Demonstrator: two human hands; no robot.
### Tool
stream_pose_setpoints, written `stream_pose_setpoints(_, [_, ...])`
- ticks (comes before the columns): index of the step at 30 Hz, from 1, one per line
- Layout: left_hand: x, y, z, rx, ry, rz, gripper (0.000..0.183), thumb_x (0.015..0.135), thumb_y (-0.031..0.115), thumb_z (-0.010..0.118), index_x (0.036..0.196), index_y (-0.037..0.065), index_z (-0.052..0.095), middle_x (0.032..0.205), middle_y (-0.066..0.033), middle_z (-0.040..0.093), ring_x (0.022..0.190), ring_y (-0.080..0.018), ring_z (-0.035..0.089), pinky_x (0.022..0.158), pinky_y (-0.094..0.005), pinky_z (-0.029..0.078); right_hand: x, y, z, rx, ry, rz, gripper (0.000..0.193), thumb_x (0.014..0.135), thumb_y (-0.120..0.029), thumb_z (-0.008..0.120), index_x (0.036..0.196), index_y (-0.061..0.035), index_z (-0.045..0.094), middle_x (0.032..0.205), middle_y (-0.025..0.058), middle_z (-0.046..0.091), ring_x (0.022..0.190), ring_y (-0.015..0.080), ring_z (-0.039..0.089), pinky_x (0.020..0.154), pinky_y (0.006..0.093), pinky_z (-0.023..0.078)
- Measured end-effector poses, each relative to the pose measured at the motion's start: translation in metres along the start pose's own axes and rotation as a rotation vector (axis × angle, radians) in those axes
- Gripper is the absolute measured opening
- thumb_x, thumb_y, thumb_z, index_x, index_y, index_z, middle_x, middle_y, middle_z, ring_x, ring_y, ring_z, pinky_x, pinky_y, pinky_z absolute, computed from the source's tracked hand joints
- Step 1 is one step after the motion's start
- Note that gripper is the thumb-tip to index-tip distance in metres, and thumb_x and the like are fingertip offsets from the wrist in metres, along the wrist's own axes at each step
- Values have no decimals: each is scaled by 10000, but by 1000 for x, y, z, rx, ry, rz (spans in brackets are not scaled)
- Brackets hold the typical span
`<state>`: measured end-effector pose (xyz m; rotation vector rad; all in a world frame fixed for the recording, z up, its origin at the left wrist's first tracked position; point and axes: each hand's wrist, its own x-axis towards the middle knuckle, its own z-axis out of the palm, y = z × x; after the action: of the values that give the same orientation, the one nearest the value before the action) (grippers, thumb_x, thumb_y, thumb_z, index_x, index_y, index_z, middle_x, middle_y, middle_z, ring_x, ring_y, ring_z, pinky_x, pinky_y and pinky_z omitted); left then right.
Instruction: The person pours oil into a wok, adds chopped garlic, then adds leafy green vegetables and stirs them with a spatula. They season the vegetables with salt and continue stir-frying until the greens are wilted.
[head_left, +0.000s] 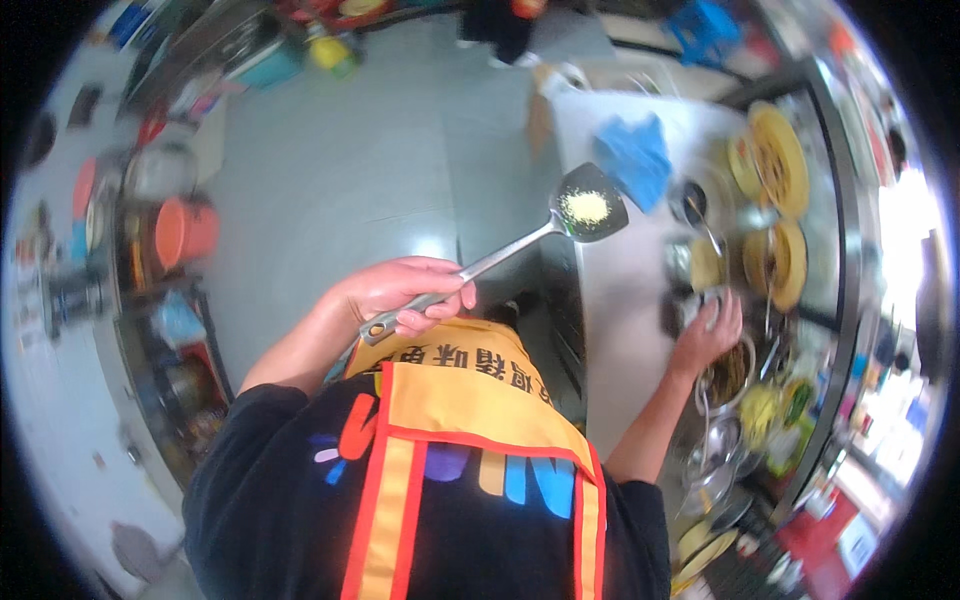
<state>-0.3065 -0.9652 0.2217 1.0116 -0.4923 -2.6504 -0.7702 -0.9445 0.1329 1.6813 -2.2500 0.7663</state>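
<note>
My left hand is closed around the handle of a metal wok spatula, held out level in front of my body. On its dark blade lies a small heap of pale yellow granules. My right hand reaches to the right side of the counter, its fingers curled at a small pale container among the seasoning pots. What the fingertips hold there is too blurred to make out. Close by stand a round metal pot and a container with a ladle.
A blue cloth lies on the counter beyond the spatula. Yellow round containers line the right side, with metal bowls nearer me. An orange bucket is at the left by shelving. Another person's legs show at the far end.
</note>
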Motion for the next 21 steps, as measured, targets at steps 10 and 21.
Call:
stream_pose_setpoints(10, [-120,-51,-195,-465,334,575,303,1045,307,450,1040,19,545,769,-13,509,485,-79,428,406,-250,388,-52,-336,168,733,-688,-610,411,886,28,563,1296,0,575,1351,208,558,1249,366,532,1062,436,412])
stream_pose_setpoints(21, [-263,-73,-223,-953,1092,1480,230,1025,256,497,1049,37,561,922,-62,590,817,-202,606,768,-377,528,-152,-694,114,1434,-1481,-1525,826,731,43,754,1463,-52,383,1498,198,351,1213,346,548,940,407,519])
